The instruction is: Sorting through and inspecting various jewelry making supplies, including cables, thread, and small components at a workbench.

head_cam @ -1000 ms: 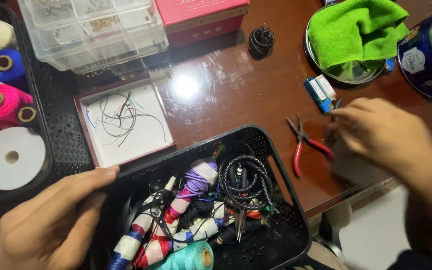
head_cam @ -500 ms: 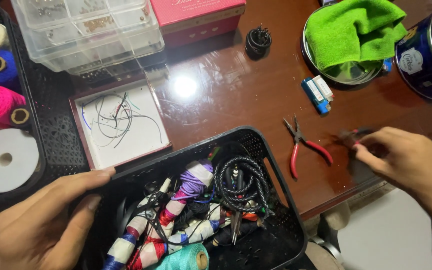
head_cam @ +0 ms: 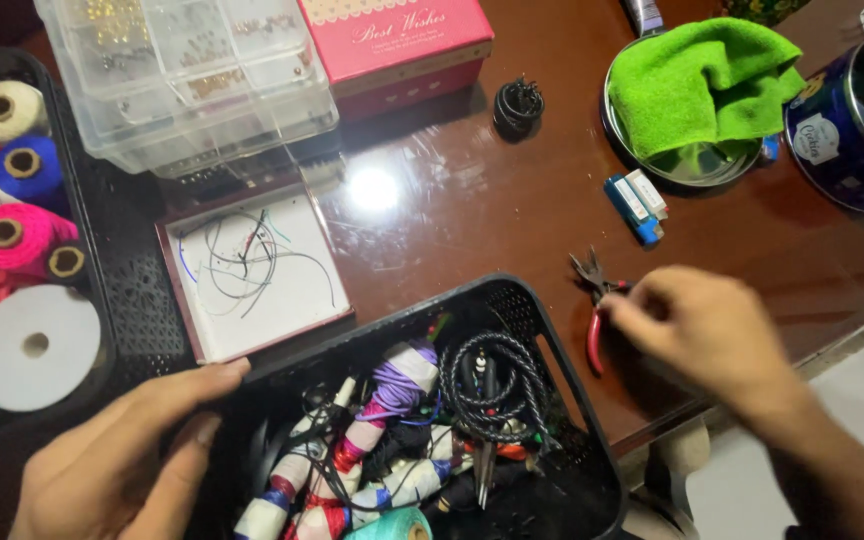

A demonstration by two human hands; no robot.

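Since the earlier frames, right hand (head_cam: 712, 335) has swung in toward the red-handled pliers (head_cam: 595, 305) and now covers part of their handles; left hand (head_cam: 117, 460) has held its place on the near-left rim of the black basket (head_cam: 542, 340). Right-hand fingers are curled and touching the pliers, but motion blur hides whether they have closed around the handles: cannot tell. Pliers lie flat on the brown table (head_cam: 472, 210), just right of the basket, jaws pointing away from the person. Left hand grips the basket rim, thumb on top, fingers down the outer wall. Basket holds wrapped cord bundles and a black braided cord (head_cam: 492, 390). Behind the basket, a shallow tray (head_cam: 252, 270) of wire offcuts. Judgement: tool reached, not yet lifted; basket contents look undisturbed.
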